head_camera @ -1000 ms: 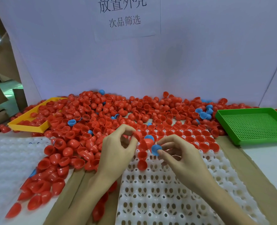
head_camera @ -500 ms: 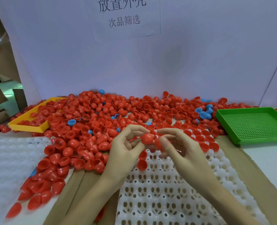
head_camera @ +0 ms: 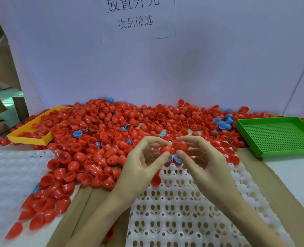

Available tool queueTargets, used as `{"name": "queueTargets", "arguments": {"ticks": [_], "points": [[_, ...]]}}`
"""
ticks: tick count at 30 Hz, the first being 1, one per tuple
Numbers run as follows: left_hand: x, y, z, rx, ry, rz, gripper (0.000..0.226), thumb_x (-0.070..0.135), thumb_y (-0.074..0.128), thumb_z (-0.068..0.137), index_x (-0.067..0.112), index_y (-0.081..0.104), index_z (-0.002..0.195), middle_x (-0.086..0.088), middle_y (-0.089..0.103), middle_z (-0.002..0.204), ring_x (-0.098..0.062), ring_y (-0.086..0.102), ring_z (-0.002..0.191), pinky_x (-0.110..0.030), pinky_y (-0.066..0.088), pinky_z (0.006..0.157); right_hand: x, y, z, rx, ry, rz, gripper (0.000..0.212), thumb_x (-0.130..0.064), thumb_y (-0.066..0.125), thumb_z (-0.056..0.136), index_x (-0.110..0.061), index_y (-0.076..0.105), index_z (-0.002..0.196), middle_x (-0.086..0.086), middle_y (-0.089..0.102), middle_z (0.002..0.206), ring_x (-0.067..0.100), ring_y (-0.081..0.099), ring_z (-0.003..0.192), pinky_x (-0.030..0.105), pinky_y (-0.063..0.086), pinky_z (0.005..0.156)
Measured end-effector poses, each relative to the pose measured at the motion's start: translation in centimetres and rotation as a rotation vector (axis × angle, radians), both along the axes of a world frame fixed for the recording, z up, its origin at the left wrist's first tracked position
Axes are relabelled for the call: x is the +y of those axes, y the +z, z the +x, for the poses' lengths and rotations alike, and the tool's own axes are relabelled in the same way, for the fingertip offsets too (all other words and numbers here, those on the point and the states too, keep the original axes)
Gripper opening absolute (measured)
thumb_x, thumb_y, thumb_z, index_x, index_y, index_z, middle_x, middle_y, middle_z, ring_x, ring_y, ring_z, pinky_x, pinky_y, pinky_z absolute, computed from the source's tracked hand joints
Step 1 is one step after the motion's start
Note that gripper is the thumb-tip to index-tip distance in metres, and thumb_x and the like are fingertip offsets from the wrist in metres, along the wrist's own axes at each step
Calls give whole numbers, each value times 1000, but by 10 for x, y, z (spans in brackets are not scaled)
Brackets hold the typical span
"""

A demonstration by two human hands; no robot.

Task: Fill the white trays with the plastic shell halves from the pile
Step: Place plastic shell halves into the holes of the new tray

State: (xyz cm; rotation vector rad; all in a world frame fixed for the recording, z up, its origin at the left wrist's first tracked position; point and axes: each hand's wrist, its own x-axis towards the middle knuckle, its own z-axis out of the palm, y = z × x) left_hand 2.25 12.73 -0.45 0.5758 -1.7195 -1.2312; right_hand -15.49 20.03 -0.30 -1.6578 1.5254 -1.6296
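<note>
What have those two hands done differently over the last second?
The left hand and right hand rose together off the white tray. Each now pinches a red shell; the right earlier held a blue one. The pile, yellow tray and green tray stayed put.

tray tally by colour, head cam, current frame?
White trays: 2, one under the hands, one at far left
Yellow tray: 1
Green tray: 1
Total: 4 trays
</note>
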Motion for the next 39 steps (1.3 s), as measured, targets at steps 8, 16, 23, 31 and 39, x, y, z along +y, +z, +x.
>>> {"name": "queueTargets", "arguments": {"ticks": [8,16,23,31,39], "points": [[-1,-1,1,-55,-13,163,29,41,55,106,18,73,107,-14,75,82,-32,71,64,-36,60,64,2,4,2,-74,127,82,17,-36,62,101,-29,74,110,-1,75,85,23,72,71,33,61,65],[-12,5,14,-210,-1,-121,7,18,72,99,23,74,105,2,75,100,-23,73,91,-33,61,83,0,0,2,-189,116,178,19,-35,63,100,-23,75,107,2,77,86,20,74,72,30,62,68],[-17,14,33,-348,-223,-105,36,19,79,95,24,61,125,-4,73,99,-21,74,81,-25,56,68,0,-2,8,-211,173,255,23,-36,63,99,-17,76,102,4,78,88,22,75,72,27,61,68],[-29,8,41,-471,-48,-343,15,17,79,93,31,80,99,14,77,95,-15,75,91,-22,58,80,-2,3,-3,-346,144,336,30,-33,50,107,-14,73,110,5,78,94,27,77,79,29,62,65],[-44,5,59,-739,43,-434,16,17,74,94,32,75,98,18,70,89,-11,68,83,-25,56,74,-5,-8,-14,66,6,291,22,-19,55,106,-31,74,105,-16,75,105,2,70,96,21,58,80]]}}
